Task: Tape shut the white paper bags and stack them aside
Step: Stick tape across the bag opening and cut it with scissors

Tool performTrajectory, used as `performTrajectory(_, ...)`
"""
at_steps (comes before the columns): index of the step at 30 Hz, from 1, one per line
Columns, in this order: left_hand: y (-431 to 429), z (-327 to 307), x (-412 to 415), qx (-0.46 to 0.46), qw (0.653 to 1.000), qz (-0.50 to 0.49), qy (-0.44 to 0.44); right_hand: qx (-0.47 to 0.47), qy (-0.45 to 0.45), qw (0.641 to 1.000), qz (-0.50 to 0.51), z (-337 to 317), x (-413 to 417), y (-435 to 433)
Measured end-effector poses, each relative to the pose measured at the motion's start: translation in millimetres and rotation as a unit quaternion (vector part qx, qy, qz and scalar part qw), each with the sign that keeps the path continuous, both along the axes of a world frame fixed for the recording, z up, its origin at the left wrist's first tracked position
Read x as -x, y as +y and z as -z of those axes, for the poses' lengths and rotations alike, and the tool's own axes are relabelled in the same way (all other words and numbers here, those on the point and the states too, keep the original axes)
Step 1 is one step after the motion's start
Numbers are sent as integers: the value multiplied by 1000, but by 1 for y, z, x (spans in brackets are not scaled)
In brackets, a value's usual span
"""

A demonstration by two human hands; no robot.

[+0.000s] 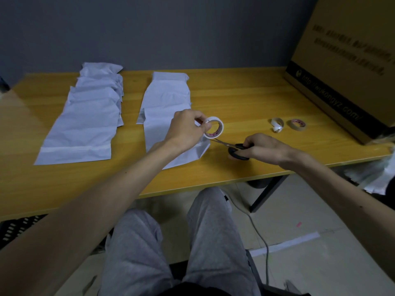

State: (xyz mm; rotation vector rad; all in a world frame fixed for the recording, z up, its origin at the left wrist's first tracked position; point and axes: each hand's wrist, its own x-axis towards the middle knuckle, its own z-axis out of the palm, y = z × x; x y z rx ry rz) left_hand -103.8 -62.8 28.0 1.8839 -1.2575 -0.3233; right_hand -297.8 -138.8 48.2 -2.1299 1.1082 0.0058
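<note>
Left hand (186,130) pinches tape roll (214,127) by its rim; right hand (264,148) clamped round scissors (235,146) handles. Blades run toward 10 o'clock, tips at the roll's 5 o'clock edge. White paper bag (198,153) lies beneath the roll, long axis 12–6; taped bags (85,124) well off at 9 o'clock

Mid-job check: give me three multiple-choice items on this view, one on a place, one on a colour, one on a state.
1. Where do the two spare tape rolls lie? A on the floor; B on the table, toward the cardboard box; C on a chair.
2. The scissors' handles are: A red; B yellow; C black.
3. The left hand: A grips the white tape roll; B lies flat; C hangs empty.
Answers: B, they lie on the wood right of the scissors; C, black loops show in the right hand; A, its fingers pinch the roll.
</note>
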Motion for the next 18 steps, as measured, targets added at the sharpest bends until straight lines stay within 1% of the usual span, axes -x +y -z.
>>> performTrajectory(4,1,0,1,-1,1000,3,-2,6,7,1000,5,-2,2,2)
performTrajectory(9,0,0,3,3,1000,10,-8,5,-4,1000,10,-4,0,3)
performTrajectory(18,-2,-2,1,6,1000,7,-12,63,5,998,11,-2,-15,10)
